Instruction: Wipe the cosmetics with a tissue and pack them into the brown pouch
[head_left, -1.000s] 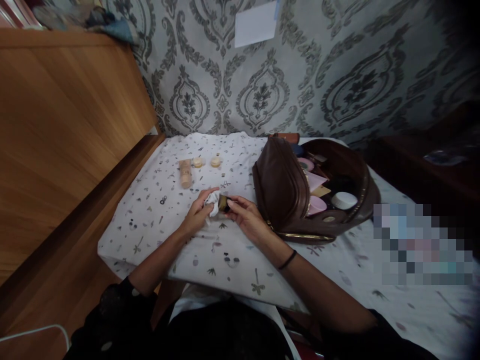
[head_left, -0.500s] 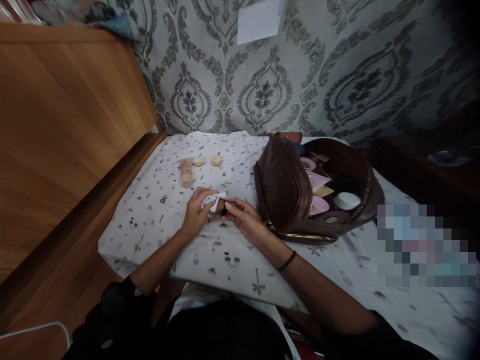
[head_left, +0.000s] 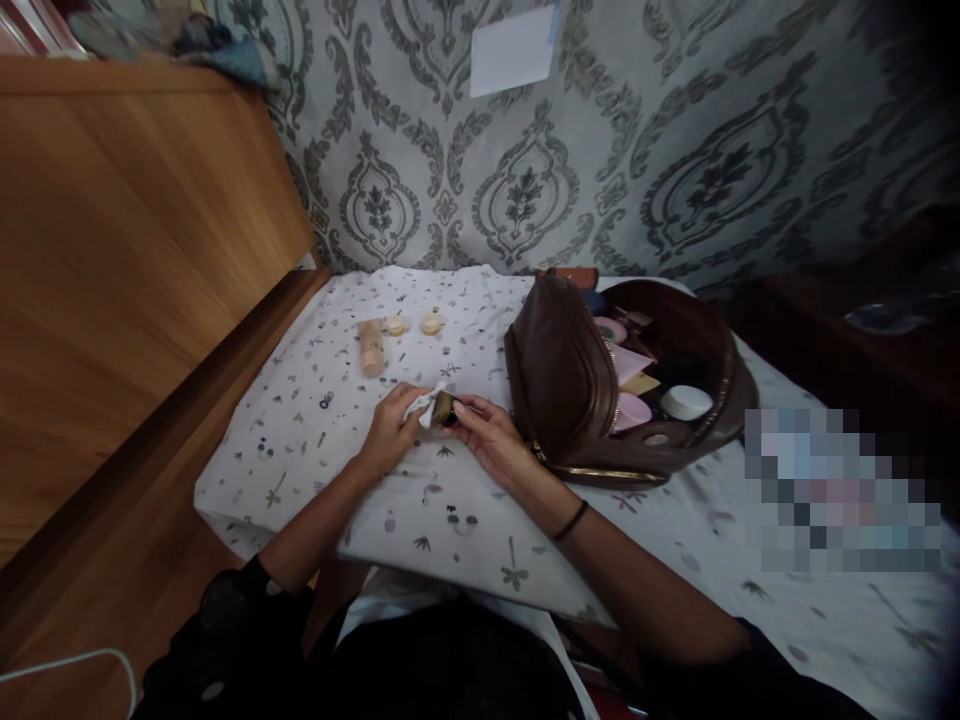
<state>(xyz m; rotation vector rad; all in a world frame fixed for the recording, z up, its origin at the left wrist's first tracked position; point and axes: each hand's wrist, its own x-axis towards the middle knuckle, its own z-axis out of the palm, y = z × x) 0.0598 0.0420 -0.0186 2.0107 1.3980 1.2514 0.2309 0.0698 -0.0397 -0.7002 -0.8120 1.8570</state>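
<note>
My left hand (head_left: 390, 428) is closed around a crumpled white cloth or tissue (head_left: 427, 404), whose tip sticks up between the fingers. Beside it, my right hand (head_left: 487, 430) pinches a small dark olive-gold container (head_left: 443, 407) with a black end. The cloth touches or nearly touches the container's left side; the exact contact is hidden by my fingers. Both hands are just above the patterned white sheet. Beyond the left hand lie a beige squeeze tube (head_left: 370, 347) and two small cream-coloured round pots, one left (head_left: 395, 325) and one right (head_left: 431, 324).
To the right, an unzipped brown leather bag (head_left: 562, 380) holds several cosmetics, among them a white-lidded jar (head_left: 686, 402) and pink items. A brown-orange object (head_left: 574, 277) lies behind it. A wooden cabinet (head_left: 150, 240) borders the left; a patterned wall (head_left: 517, 190) closes the back.
The cloth has shifted off the container's side, so more of the container shows. Both hands keep their hold in nearly the same place. The view has moved slightly.
</note>
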